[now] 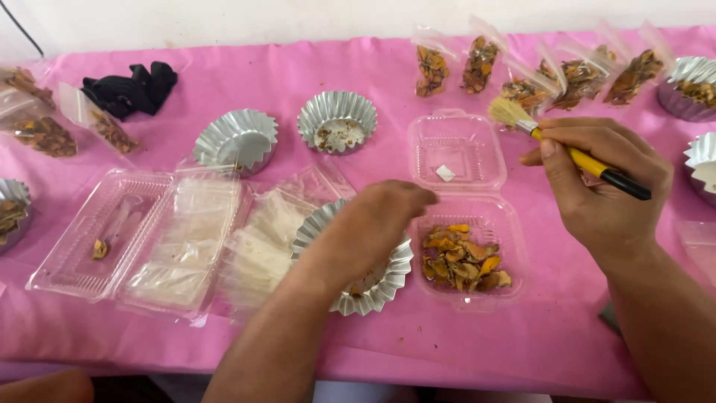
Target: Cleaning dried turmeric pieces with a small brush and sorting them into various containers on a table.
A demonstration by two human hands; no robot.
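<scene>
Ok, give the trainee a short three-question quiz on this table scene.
1. True or false: the right hand holds a yellow-handled black-tipped brush.
2. What does the left hand reach into: A) a fluted silver foil cup, B) black cloth?
3. Which half of the open clear plastic clamshell box holds the orange-brown dried pieces, near or far?

Key: 1 true; 2 A; 3 near.

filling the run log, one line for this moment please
left hand: over fluted foil cup | right hand: holds yellow-handled brush | clear plastic clamshell box: open, orange-brown pieces inside
</scene>
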